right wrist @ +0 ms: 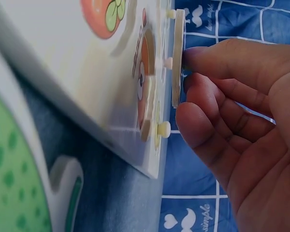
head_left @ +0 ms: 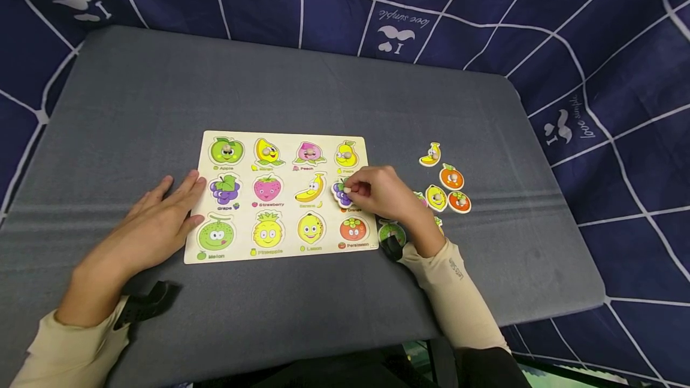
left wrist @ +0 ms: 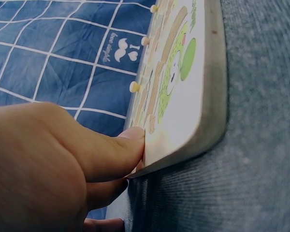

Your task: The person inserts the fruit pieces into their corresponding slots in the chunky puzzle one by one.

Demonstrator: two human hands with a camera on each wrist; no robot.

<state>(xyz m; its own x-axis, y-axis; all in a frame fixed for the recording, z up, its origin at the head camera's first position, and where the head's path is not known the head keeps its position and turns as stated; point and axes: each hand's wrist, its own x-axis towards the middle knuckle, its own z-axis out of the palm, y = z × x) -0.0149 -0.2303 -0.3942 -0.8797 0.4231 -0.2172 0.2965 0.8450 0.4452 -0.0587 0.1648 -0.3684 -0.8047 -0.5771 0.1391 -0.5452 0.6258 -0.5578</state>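
Note:
A wooden fruit puzzle board [head_left: 286, 196] lies on the grey table. My right hand [head_left: 385, 193] pinches the knob of a grape puzzle piece [head_left: 341, 194], held over the orange slot at the board's right side. In the right wrist view that piece [right wrist: 178, 58] is seen edge-on, apart from the board. My left hand [head_left: 162, 217] lies flat at the board's left edge with fingers straight; its thumb [left wrist: 130, 145] rests on the board's edge. Knobbed apple [head_left: 226, 150], mango [head_left: 266, 152], peach [head_left: 309, 152] and pear [head_left: 347, 155] pieces sit in the top row.
Right of the board lie loose pieces: banana [head_left: 430, 154], orange [head_left: 451, 177], lemon [head_left: 436, 197], persimmon [head_left: 459, 202] and melon [head_left: 392, 232]. Others are partly hidden by my right forearm. Blue checked cloth [head_left: 334, 5] surrounds the grey table [head_left: 302, 88].

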